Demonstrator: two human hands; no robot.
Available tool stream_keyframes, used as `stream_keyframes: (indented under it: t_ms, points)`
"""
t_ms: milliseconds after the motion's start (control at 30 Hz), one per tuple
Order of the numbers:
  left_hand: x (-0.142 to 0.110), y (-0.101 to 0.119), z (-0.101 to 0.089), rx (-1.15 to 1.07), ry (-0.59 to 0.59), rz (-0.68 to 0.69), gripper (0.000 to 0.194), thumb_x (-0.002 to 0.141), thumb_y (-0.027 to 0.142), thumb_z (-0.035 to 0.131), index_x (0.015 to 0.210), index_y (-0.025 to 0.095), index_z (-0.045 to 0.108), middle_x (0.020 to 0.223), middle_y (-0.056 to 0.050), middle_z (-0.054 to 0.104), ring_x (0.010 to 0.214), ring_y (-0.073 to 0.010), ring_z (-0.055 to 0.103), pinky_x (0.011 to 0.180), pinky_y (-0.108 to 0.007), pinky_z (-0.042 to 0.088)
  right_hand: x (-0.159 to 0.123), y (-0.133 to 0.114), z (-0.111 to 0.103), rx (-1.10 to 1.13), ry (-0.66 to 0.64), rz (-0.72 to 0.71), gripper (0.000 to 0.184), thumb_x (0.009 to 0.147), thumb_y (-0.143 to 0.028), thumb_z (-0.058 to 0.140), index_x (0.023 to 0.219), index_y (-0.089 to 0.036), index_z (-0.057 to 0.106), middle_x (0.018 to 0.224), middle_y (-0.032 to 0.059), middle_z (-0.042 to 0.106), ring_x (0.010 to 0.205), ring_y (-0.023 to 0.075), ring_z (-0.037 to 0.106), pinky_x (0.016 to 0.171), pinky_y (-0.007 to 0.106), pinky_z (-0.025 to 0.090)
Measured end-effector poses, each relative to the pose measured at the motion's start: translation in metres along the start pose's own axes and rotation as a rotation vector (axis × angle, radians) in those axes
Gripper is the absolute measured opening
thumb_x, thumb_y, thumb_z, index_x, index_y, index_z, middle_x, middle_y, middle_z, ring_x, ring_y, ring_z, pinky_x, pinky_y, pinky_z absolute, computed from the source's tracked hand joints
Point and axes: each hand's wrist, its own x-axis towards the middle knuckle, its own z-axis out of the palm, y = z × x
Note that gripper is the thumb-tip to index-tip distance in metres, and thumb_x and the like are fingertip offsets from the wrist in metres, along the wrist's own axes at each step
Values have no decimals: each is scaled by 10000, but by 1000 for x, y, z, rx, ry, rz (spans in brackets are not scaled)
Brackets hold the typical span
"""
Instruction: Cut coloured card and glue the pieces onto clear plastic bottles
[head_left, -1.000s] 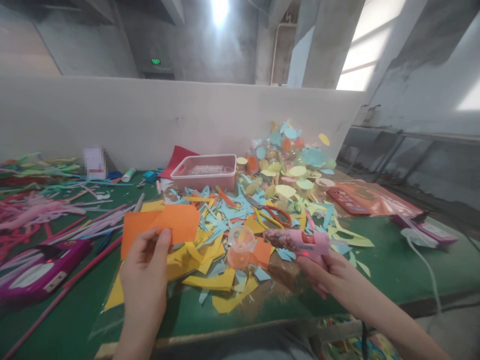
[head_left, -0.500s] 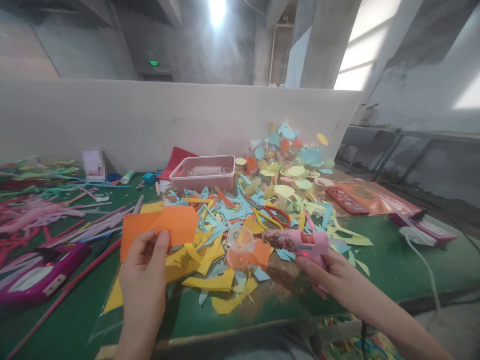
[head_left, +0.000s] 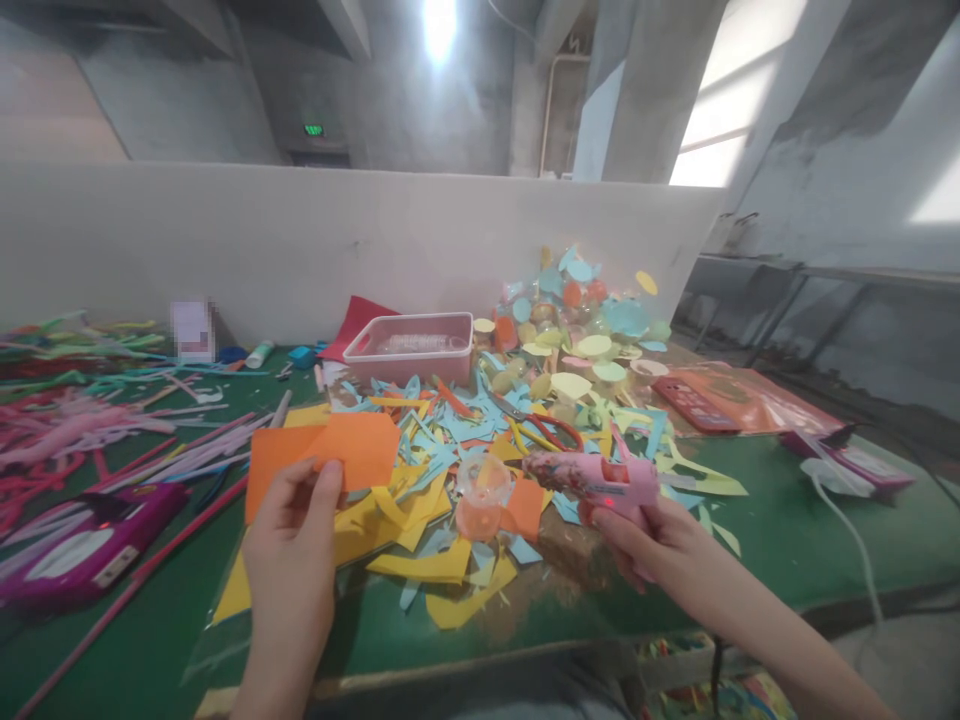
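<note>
Between thumb and fingers, my left hand (head_left: 296, 540) pinches a piece of orange paper (head_left: 364, 450), held up over yellow sheets. My right hand (head_left: 637, 535) is wrapped round the handle of a pink hot glue gun (head_left: 600, 480), whose red light is lit. The gun's nozzle points left, close to the rim of a small clear plastic cup (head_left: 482, 485); whether it touches I cannot tell. The cup stands among scraps, and an orange paper piece (head_left: 523, 507) lies just right of it. Behind the gun are scissors (head_left: 551, 430) with red and yellow handles.
A pink basket (head_left: 409, 365) stands at the back, beside a heap of clear cups with coloured paper discs (head_left: 577, 310). Pipe cleaners (head_left: 82, 425) and a purple device (head_left: 90, 545) lie on the left. A red phone (head_left: 694, 405) and another purple device (head_left: 847, 460) are at right.
The view has shifted very slightly. Both hands keep their hold and nearly the same places, with the glue gun's nozzle still beside the cup.
</note>
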Motion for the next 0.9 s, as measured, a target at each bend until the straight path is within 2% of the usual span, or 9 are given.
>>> stream_keyframes:
  t_ms: [167,367,600,900]
  points:
    - [0,-3,-1,-26,-8,12,368,662,485,751,875,202,654,788,21,604,658,-111,556,609,-214,506,4,-8,4,-16,31,-35,473,830,-641,515,620,-221,452,505,-38,469,498,127,450,513,266,371]
    - [0,1,0,-13,4,8,375,647,489,745,864,198,652,774,14,598,661,-125,557,626,-243,526,8,-24,6,-36,105,-85,463,771,-648,528,614,-236,388,490,-56,398,476,110,368,475,260,315]
    - [-1,3,0,-20,8,-15,385,635,484,750,871,196,650,783,15,595,659,-122,553,628,-244,520,17,-31,8,-71,19,-121,465,848,-596,514,595,-225,393,483,-56,409,469,102,384,479,251,314]
    - [-1,1,1,-8,-6,-3,378,647,481,748,881,199,654,777,20,606,663,-118,557,615,-226,497,18,-37,11,-65,3,-103,498,823,-640,522,575,-229,388,468,-60,387,443,98,361,453,248,317]
